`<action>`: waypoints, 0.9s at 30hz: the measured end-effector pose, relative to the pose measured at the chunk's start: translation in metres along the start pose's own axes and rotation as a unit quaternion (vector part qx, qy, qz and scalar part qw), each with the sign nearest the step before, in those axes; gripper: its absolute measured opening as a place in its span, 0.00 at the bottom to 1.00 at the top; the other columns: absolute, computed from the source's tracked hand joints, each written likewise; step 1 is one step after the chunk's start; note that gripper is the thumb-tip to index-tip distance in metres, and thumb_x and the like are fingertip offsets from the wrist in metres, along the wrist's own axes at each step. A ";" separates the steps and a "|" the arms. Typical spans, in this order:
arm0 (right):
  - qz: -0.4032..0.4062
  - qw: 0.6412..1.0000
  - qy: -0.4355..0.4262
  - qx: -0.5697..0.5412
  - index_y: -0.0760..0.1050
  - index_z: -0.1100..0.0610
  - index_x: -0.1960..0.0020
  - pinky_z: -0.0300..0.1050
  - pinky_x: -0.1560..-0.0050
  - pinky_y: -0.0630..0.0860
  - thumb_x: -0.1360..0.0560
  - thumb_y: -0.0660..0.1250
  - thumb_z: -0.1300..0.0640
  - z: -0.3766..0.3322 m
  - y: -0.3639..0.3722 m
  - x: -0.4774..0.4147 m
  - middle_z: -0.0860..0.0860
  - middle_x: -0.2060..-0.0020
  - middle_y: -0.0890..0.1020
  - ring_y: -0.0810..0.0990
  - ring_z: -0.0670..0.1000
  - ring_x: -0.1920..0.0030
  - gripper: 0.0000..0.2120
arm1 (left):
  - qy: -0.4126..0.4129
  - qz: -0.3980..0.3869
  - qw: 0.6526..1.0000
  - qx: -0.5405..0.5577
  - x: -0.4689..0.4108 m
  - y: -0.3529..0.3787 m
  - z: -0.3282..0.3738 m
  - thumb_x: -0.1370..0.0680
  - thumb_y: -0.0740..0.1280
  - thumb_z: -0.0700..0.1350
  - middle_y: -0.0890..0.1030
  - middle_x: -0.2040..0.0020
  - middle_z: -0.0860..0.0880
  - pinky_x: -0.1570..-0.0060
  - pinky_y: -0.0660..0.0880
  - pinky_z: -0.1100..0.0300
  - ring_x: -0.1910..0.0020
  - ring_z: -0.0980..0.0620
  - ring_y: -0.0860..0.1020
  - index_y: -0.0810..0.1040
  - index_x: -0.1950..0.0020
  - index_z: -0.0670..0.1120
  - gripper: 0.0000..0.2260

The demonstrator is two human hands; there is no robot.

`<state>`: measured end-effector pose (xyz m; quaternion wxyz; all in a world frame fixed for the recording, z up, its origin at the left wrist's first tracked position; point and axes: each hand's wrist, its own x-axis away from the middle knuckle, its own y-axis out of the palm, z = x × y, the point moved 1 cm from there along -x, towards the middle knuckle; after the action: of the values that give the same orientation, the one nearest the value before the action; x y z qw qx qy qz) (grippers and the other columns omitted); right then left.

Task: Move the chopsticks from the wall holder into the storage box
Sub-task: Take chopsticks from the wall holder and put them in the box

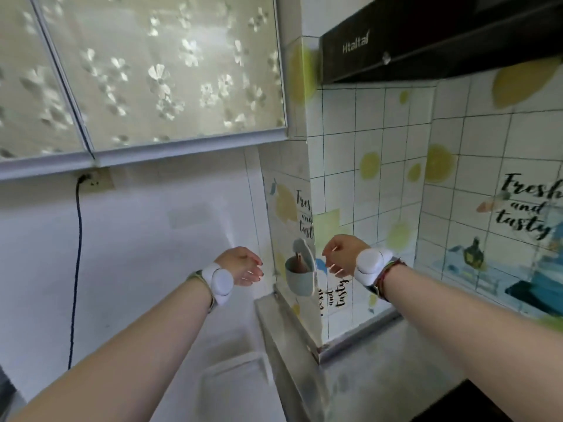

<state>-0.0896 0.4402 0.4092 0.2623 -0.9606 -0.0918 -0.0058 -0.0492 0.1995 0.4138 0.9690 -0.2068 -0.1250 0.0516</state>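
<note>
Two chopsticks point(299, 261) between both hands' fingers point(327, 257).

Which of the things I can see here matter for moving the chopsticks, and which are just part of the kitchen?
For the job:
- wall holder, with brown sticks inside, likely the chopsticks
- left hand and right hand, both open beside it
- pale storage box, blurred, below

Just there:
- frosted window
- range hood
- lemon-print tiles
- socket and cable
</note>
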 end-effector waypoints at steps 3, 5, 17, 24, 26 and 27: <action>0.021 1.000 0.015 0.000 0.73 0.56 0.59 0.49 0.58 0.81 0.24 0.61 0.66 0.001 0.001 -0.027 0.60 0.57 0.81 0.79 0.55 0.64 0.08 | 0.023 -0.003 0.999 -0.029 -0.031 0.000 0.010 0.22 0.57 0.35 0.79 0.63 0.44 0.60 0.75 0.60 0.63 0.48 0.77 0.75 0.58 0.43 0.09; 0.015 0.999 0.029 0.018 0.73 0.55 0.60 0.52 0.54 0.81 0.25 0.62 0.66 0.011 0.009 -0.035 0.59 0.58 0.81 0.78 0.56 0.62 0.09 | 0.044 -0.008 0.998 -0.049 -0.044 0.005 0.011 0.22 0.57 0.35 0.78 0.64 0.45 0.62 0.74 0.62 0.64 0.49 0.76 0.75 0.60 0.43 0.10; 0.061 0.991 0.049 0.112 0.73 0.44 0.60 0.51 0.51 0.80 0.26 0.64 0.62 0.064 0.071 -0.093 0.48 0.62 0.79 0.79 0.55 0.59 0.12 | 0.207 -0.064 0.948 -0.232 -0.160 0.033 -0.040 0.24 0.65 0.41 0.82 0.50 0.50 0.53 0.73 0.68 0.50 0.53 0.80 0.79 0.50 0.51 0.07; 0.095 0.987 0.057 0.114 0.77 0.51 0.50 0.48 0.56 0.80 0.26 0.63 0.60 0.060 0.104 -0.125 0.54 0.56 0.84 0.83 0.57 0.59 0.08 | 0.267 -0.119 0.934 -0.207 -0.192 0.049 -0.042 0.31 0.74 0.45 0.81 0.50 0.53 0.53 0.75 0.65 0.51 0.54 0.79 0.80 0.46 0.52 0.14; 0.082 0.983 0.072 0.148 0.77 0.53 0.46 0.49 0.50 0.81 0.25 0.62 0.58 0.056 0.110 -0.134 0.55 0.51 0.84 0.84 0.57 0.52 0.09 | 0.293 -0.117 0.926 -0.209 -0.199 0.052 -0.042 0.30 0.73 0.45 0.82 0.49 0.54 0.55 0.74 0.68 0.51 0.55 0.79 0.81 0.48 0.53 0.12; 0.072 0.981 0.081 0.161 0.76 0.53 0.45 0.50 0.48 0.80 0.25 0.61 0.57 0.055 0.112 -0.135 0.55 0.50 0.84 0.83 0.58 0.51 0.10 | 0.303 -0.113 0.923 -0.210 -0.198 0.054 -0.042 0.30 0.72 0.45 0.82 0.49 0.54 0.54 0.75 0.66 0.51 0.55 0.80 0.81 0.49 0.53 0.11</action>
<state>-0.2042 0.3502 0.2974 0.4198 -0.9063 -0.0003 -0.0497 -0.2318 0.2025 0.3100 0.8945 -0.3956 0.1439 -0.1504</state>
